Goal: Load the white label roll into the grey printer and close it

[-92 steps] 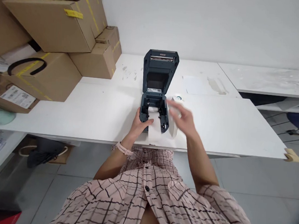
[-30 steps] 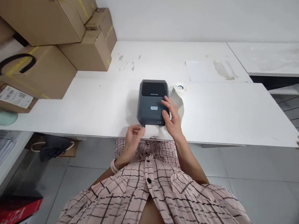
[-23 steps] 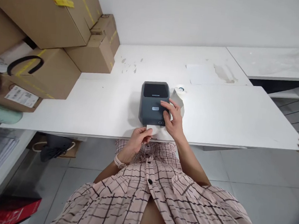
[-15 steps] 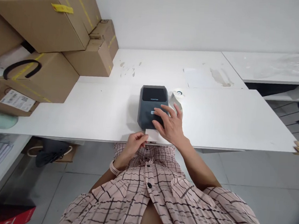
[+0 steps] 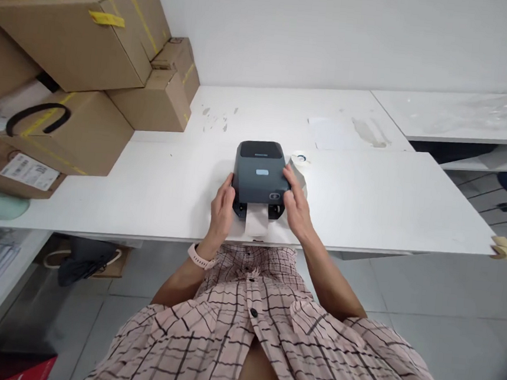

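A dark grey label printer (image 5: 260, 182) stands on the white table, its lid raised a little at the front so that a gap shows along the lower edge. From that gap a white label strip (image 5: 256, 221) hangs out towards me. My left hand (image 5: 222, 208) grips the lid's left side, fingers along the edge. On the opposite side, my right hand (image 5: 295, 205) holds the lid with its fingers and thumb. A label roll (image 5: 301, 159) lies behind the printer's right side, partly hidden by it and my right hand.
Cardboard boxes (image 5: 83, 51) are stacked at the left end of the table (image 5: 381, 201). A thin white sheet (image 5: 327, 134) lies towards the back wall. Tan corner padding (image 5: 506, 248) covers the front right corner.
My left hand has left the label strip and moved up to the printer's left side. My right hand has shifted from the top to the right side. The lid has risen at the front.
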{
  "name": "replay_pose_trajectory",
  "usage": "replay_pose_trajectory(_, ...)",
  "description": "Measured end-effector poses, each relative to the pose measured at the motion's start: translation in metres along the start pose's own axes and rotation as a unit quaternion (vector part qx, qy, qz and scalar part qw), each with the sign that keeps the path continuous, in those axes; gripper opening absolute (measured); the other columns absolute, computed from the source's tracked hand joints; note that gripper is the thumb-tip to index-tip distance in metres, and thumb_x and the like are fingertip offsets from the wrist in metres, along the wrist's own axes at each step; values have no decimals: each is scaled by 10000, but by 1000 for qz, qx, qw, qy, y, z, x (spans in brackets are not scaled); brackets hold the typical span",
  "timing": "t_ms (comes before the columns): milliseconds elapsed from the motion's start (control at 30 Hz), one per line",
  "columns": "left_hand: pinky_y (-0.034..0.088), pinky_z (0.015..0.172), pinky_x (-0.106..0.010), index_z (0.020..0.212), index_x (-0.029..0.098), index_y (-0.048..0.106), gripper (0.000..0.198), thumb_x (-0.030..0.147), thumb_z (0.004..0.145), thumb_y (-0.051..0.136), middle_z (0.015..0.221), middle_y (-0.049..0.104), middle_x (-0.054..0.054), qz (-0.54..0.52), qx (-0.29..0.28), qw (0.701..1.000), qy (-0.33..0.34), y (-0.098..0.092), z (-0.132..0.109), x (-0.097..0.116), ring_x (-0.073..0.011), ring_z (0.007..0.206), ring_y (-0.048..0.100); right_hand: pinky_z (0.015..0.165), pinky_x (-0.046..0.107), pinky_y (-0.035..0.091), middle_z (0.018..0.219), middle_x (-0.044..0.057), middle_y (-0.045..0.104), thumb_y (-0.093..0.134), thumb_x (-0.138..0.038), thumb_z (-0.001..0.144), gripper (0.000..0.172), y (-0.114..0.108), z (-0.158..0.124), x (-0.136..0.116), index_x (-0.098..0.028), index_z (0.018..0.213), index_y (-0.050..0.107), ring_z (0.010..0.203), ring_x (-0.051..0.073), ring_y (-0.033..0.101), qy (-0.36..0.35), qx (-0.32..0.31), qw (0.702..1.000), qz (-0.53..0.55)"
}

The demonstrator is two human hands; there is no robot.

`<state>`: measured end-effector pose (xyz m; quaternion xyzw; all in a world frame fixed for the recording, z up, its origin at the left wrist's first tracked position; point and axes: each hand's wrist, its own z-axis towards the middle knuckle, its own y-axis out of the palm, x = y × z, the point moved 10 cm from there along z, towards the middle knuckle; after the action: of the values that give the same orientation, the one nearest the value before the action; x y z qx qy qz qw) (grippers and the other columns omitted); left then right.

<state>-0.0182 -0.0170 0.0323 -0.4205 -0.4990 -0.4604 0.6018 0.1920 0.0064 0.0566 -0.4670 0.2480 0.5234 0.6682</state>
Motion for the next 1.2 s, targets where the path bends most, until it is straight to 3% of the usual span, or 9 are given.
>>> replay_pose_trajectory(167, 234, 1345, -445, 1595, 319, 414, 711, 699, 994, 390, 1711, 369, -9, -40, -8, 997, 66, 0, 39, 37, -286, 1612, 277, 1289, 538, 340, 1692, 4, 397, 172, -744, 1026, 711, -14, 59, -9, -396, 1625, 330, 1579, 285, 352, 7, 10, 998, 60)
replay_pose_trajectory(300, 182, 1350, -483, 1608, 357, 371, 721, 605, 961, 573, 1730, 323, 19, -5, -52, 993, 102, 10, 82, 53, -303, 1633, 198, 1226, 578, 404, 1674, 30, 405, 132, -836, 969, 812, -26, 109, -19, -407, 1650, 238, 1542, 329, 410, -31, 38, 997, 54)
replay_pose_trajectory(400, 106, 1346, -535, 1621, 324, 336, 779, 496, 937, 666, 1737, 306, -11, 34, -71, 988, 132, 16, 115, 57, -310, 1644, 134, 1163, 568, 464, 1610, 53, 478, 172, -805, 993, 756, -41, 119, -10, -401, 1614, 323, 1461, 328, 515, -42, 125, 990, 45)
replay_pose_trajectory(467, 58, 1345, -524, 1633, 295, 302, 801, 434, 940, 679, 1751, 269, -30, 53, -70, 986, 139, 19, 137, 57, -296, 1651, 68, 1098, 548, 520, 1469, 88, 618, 236, -708, 1039, 659, -36, 116, 5, -338, 1527, 478, 1324, 310, 632, -30, 131, 990, 32)
replay_pose_trajectory(600, -10, 1343, -430, 1655, 167, 201, 801, 324, 987, 615, 1779, 155, -82, 59, -54, 988, 128, 27, 180, 59, -277, 1654, 2, 1086, 525, 525, 1219, 110, 773, 451, -372, 1027, 381, 31, 108, 18, -217, 1240, 726, 1153, 300, 712, -59, -97, 984, -136)
replay_pose_trajectory(733, -30, 1334, -427, 1653, 74, 121, 800, 250, 1004, 554, 1777, 114, -131, 68, -57, 991, 99, 36, 213, 52, -287, 1652, 28, 1264, 490, 299, 1080, 139, 814, 526, -113, 923, 358, 93, 101, 27, -142, 1185, 768, 1100, 275, 739, -130, -295, 861, -394)
replay_pose_trajectory(867, 73, 1343, -484, 1655, 158, 232, 959, 195, 841, 737, 1749, 244, -137, 90, -37, 993, 66, 22, 201, 19, -326, 1646, 123, 1242, 463, 279, 1051, 127, 823, 612, -110, 876, 284, 124, 104, 44, -161, 1087, 795, 1079, 273, 753, -118, -420, 766, -472)
replay_pose_trajectory(1067, 391, 1209, -453, 1627, 178, 340, 940, 225, 766, 716, 1582, 539, -164, 185, -66, 977, -79, 6, 116, -64, -337, 1486, 491, 1192, 451, 303, 1050, 157, 811, 651, -167, 848, 231, 140, 106, 58, -129, 1017, 804, 1091, 305, 738, -100, -509, 727, -450)
replay_pose_trajectory(1200, 534, 1012, -413, 1487, 253, 543, 747, 215, 759, 708, 1263, 764, -82, 194, -86, 975, -62, 15, 93, -63, -300, 1184, 698, 1166, 503, 304, 963, 173, 798, 634, -259, 887, 228, 140, 106, 62, -121, 950, 805, 1025, 338, 736, -92, -516, 731, -436)
